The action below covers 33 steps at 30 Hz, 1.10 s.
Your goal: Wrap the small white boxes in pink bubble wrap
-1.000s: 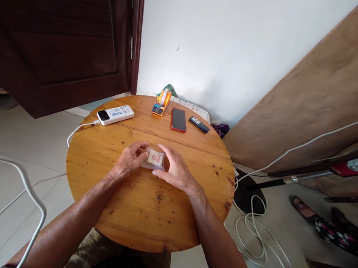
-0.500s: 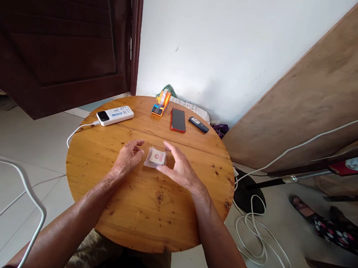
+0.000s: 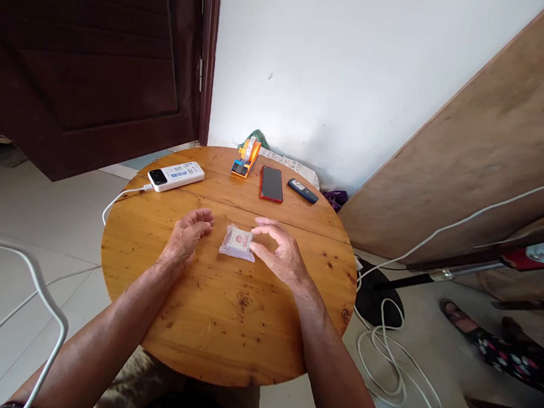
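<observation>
On the round wooden table, the left hand is rested loosely curled and empty, just left of a small clear packet laid flat near the table's middle. The right hand is held half-open at the packet's right edge, nothing gripped; contact cannot be told. Along the far edge are noted a white power bank, an orange tape dispenser, a red-cased phone and a small dark device.
</observation>
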### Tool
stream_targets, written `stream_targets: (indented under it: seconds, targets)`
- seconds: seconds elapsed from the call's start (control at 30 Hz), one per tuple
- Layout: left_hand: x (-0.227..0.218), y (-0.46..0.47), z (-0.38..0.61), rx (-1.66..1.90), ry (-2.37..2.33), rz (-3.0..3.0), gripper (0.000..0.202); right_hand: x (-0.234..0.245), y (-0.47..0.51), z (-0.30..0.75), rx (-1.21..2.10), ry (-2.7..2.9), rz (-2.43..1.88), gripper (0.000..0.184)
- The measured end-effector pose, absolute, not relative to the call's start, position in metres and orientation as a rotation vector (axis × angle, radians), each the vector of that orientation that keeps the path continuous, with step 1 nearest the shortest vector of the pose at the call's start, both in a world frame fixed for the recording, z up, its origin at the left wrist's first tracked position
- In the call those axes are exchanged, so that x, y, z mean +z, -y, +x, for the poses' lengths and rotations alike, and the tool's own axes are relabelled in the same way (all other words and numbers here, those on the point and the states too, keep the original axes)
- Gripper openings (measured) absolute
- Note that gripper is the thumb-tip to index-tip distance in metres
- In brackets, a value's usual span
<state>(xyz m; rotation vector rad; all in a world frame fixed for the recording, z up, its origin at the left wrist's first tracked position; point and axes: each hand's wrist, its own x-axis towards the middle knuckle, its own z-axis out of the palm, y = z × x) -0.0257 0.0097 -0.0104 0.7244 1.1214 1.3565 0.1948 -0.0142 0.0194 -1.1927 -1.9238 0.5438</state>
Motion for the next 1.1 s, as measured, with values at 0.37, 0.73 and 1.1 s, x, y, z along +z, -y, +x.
stream_targets:
  seconds: [0.37, 0.73, 1.1]
  targets:
    - [-0.012, -0.005, -0.020, 1.216, -1.168, 0.947, 0.037, 0.004, 0.012, 0.181, 0.327, 1.984, -1.160, 0.004]
    - [-0.012, -0.003, -0.020, 1.121, -1.178, 1.220, 0.045, 0.009, 0.014, 0.173, 0.261, 1.953, -1.199, 0.015]
    - [-0.012, 0.009, -0.003, 1.045, -1.227, 1.480, 0.070, 0.015, 0.016, 0.172, 0.364, 1.895, -1.189, 0.013]
